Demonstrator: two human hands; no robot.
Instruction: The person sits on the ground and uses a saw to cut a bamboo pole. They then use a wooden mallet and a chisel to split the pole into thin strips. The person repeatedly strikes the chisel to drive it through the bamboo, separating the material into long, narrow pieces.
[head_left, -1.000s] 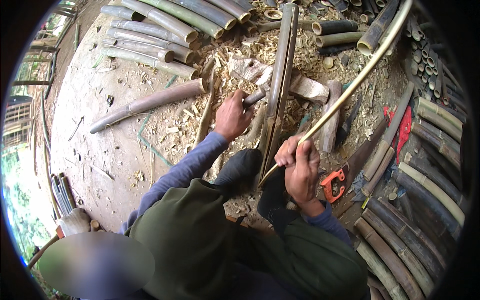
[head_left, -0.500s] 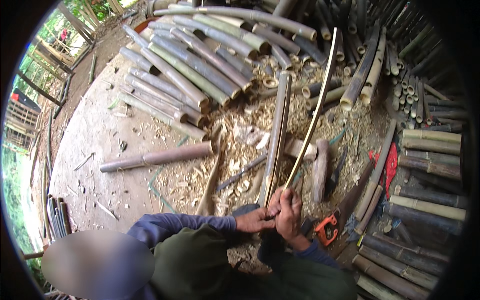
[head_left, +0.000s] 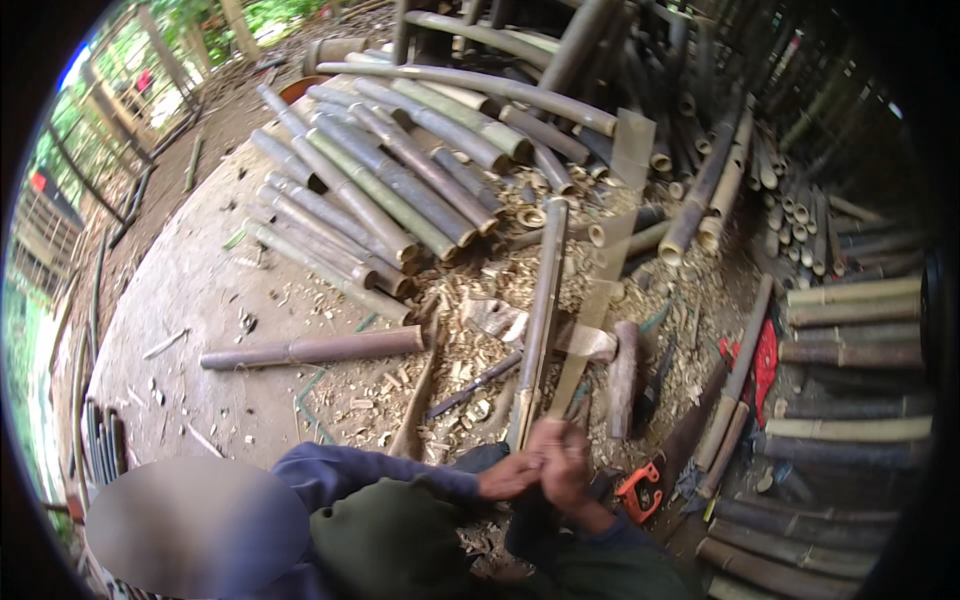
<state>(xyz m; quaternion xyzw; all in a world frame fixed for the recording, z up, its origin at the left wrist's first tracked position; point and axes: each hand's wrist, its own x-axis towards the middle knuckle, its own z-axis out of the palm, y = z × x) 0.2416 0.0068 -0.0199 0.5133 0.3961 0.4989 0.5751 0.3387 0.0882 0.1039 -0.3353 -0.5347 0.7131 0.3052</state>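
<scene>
In my right hand (head_left: 562,465) is a long, thin bamboo strip (head_left: 588,330), its fingers closed around the low end. The strip slants up and away to the right, smeared by motion. My left hand (head_left: 508,476) presses against the right one, fingers closed; what they grip is hidden. Just left of the strip, a split bamboo pole (head_left: 543,320) points away from me, its near end by my hands. Beyond it a short log (head_left: 500,320) lies crosswise among shavings.
Cut bamboo poles (head_left: 390,180) lie in rows at the far left. One brown pole (head_left: 315,348) rests alone on the ground. An orange-handled saw (head_left: 640,492) lies right of my hands. Bamboo pieces (head_left: 850,430) are stacked along the right, near a red cloth (head_left: 765,370).
Both hands have moved slightly down in the picture. The strip has turned from sharp to blurred, and its far end now sits lower and further left. The whole view has shifted a little.
</scene>
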